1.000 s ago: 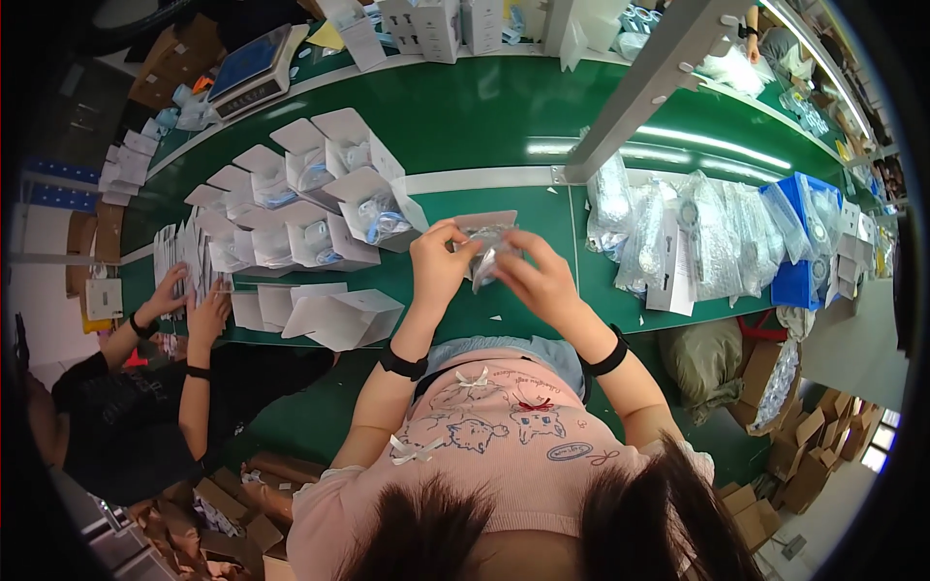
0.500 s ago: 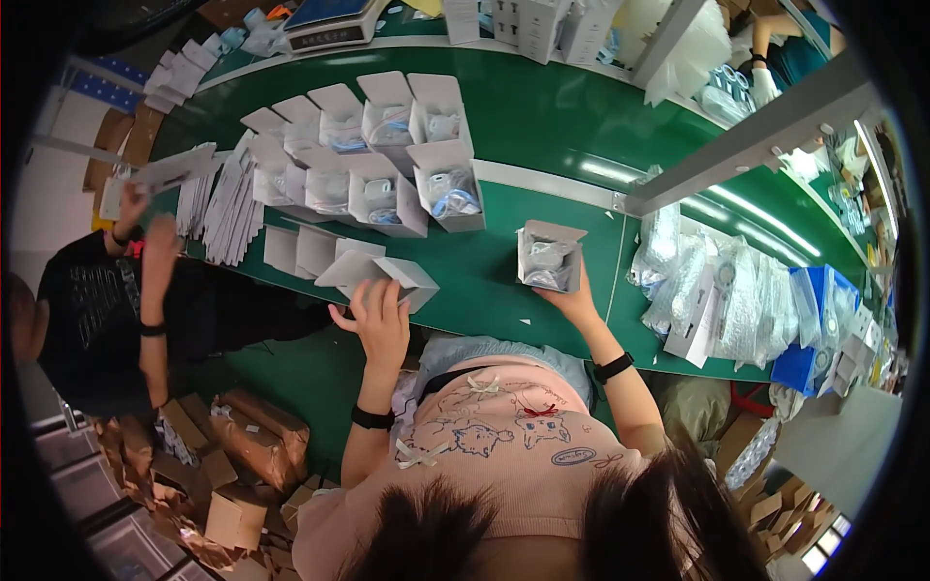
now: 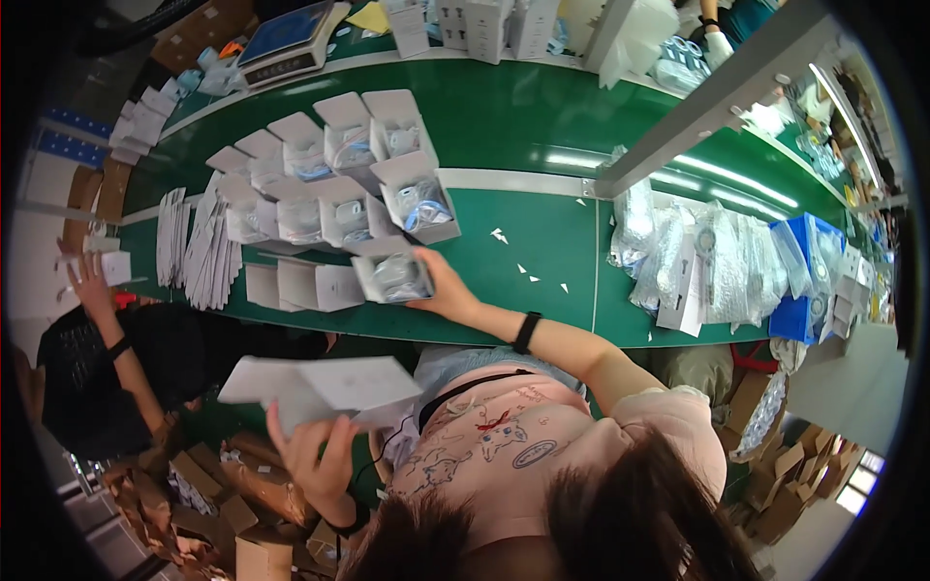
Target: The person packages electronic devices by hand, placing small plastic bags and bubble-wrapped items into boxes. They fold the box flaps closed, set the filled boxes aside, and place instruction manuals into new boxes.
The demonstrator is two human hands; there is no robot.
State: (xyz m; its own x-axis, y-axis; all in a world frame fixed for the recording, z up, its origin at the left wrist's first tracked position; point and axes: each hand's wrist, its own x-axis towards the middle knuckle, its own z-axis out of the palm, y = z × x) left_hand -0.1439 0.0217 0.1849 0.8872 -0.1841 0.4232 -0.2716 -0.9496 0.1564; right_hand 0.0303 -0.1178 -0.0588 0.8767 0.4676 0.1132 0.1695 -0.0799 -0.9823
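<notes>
My right hand (image 3: 444, 288) grips the side of a small open white box (image 3: 364, 281), with a clear-bagged item (image 3: 396, 276) inside. That box is at the right end of the front row of white boxes, just below the filled ones. Close to my body, my left hand (image 3: 315, 455) holds another white box (image 3: 368, 383), tilted and slightly blurred, away from the table edge. Its inside is hidden from me. Behind my right hand stand several open white boxes (image 3: 441, 232) in two rows, holding bagged items and light blue cables.
Flattened white boxes (image 3: 208, 254) lie stacked at the left, near a co-worker's hand (image 3: 92, 288). Small white scraps (image 3: 521, 269) dot the green table (image 3: 542, 228). Bubble-wrapped packages (image 3: 731, 276) and a blue bin (image 3: 796, 318) stand right. A metal post (image 3: 697, 107) slants across.
My right hand has carried its filled box left to the front row. My left hand has lifted a white box off the table and drawn it back toward me.
</notes>
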